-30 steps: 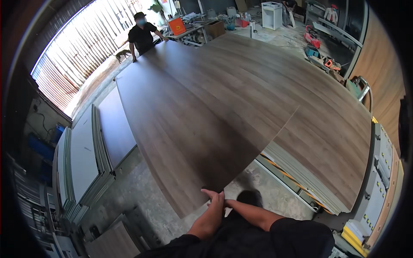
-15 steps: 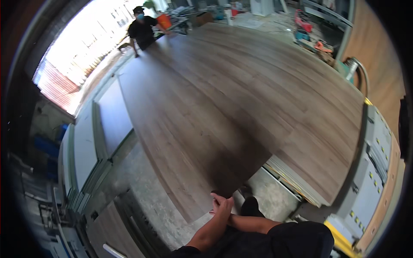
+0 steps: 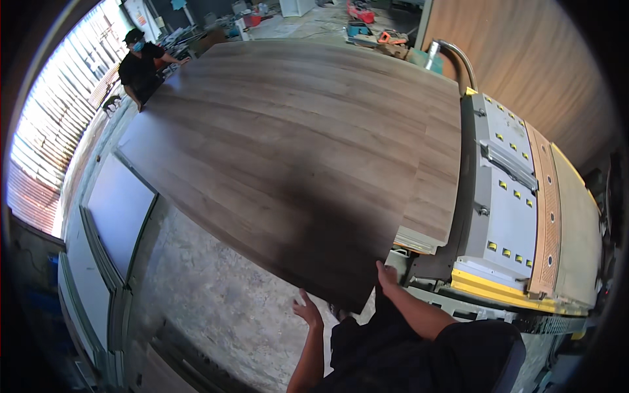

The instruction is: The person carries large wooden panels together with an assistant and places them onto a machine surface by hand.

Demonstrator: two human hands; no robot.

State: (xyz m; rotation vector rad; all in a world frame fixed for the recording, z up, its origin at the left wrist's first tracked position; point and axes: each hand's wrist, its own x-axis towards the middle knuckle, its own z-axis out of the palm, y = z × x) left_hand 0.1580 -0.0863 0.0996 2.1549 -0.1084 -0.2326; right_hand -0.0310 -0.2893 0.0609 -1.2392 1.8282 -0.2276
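Holding the near corner of a large wood-grain board (image 3: pixel 295 150), the person stands at its low end. The right hand (image 3: pixel 386 274) grips the edge beside the corner, fingers wrapped under it as far as can be seen. The left hand (image 3: pixel 308 309) hangs just below the edge, fingers spread, not gripping. The board's long axis runs away, up and left, to a co-worker (image 3: pixel 141 62) at the far end. It overlaps a stack of boards (image 3: pixel 419 239) beside a grey machine (image 3: pixel 504 203).

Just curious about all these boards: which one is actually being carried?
The big wood-grain panel, tilted above the floor; the right hand touches its near corner. The others lie stacked.
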